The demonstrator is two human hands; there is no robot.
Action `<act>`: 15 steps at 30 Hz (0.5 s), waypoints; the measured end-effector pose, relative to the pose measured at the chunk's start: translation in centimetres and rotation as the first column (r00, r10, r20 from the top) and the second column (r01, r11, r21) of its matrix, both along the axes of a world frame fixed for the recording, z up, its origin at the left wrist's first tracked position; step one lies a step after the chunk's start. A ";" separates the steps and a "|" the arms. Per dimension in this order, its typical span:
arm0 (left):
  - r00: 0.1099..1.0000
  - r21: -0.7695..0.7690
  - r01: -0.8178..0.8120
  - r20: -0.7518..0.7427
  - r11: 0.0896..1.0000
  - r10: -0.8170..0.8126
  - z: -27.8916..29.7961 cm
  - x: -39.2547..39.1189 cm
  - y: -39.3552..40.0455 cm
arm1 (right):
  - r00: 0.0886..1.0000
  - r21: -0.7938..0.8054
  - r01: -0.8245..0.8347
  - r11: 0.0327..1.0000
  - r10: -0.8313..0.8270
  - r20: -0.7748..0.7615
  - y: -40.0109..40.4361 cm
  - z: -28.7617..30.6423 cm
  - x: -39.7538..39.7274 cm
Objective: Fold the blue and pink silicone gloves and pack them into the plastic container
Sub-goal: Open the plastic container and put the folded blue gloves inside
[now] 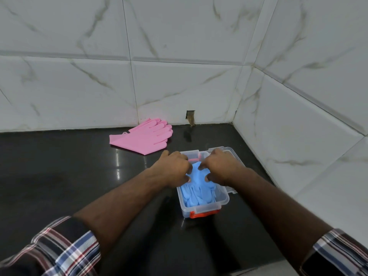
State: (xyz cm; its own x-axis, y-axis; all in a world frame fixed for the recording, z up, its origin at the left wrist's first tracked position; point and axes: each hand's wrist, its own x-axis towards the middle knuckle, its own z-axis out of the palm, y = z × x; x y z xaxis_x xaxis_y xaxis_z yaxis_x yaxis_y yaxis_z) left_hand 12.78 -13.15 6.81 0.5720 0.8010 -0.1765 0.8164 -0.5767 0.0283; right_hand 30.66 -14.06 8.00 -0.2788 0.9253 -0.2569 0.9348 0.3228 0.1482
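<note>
A clear plastic container [224, 203] with an orange latch stands on the black counter right of centre. Folded blue silicone gloves [199, 193] lie inside it, their fingers pointing toward me. My left hand [175, 168] and my right hand [220, 166] both press down on the far part of the blue gloves, fingers curled onto the silicone. Pink silicone gloves [142, 136] lie flat and stacked on the counter behind and to the left, near the wall, untouched.
The container's clear lid [229, 151] lies under or behind it on the right side. The black countertop [69, 172] meets white marble-tiled walls at the back and right, forming a corner. A small hole [190, 116] sits in the back wall's base.
</note>
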 end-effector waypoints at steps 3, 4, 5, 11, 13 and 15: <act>0.991 -0.102 0.046 -0.119 0.994 -0.058 0.1 0.7 0.4 | 0.991 -0.054 -0.070 0.996 0.076 0.113 -0.1 -0.9 0.6; 0.985 -0.119 0.046 -0.160 0.992 -0.065 0.0 0.9 0.5 | 0.984 -0.057 -0.098 0.994 0.105 0.141 -0.1 -1.3 0.7; 0.977 -0.123 0.048 -0.201 0.991 -0.073 -0.1 1.2 0.6 | 0.974 -0.051 -0.134 0.990 0.141 0.174 -0.2 -1.6 0.8; 0.920 -0.040 0.072 -0.383 0.997 -0.082 -2.2 3.3 1.2 | 0.919 -0.023 -0.241 0.970 0.235 0.318 -0.4 -2.8 0.4; 0.910 -0.017 0.060 -0.409 0.998 -0.062 -3.2 3.7 1.3 | 0.915 -0.025 -0.239 0.971 0.234 0.328 -0.5 -2.9 0.2; 0.904 0.005 0.056 -0.424 0.998 -0.048 -3.8 4.0 1.4 | 0.919 -0.029 -0.234 0.972 0.231 0.320 -0.6 -3.1 0.1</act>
State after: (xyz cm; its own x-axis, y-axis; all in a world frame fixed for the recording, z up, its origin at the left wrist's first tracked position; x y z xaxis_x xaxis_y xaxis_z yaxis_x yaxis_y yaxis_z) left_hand 16.80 -11.78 3.03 0.4872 0.7771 -0.3985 0.7180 -0.6162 -0.3238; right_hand 30.77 -14.63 4.94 -0.3913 0.8473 -0.3592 0.7361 0.5224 0.4305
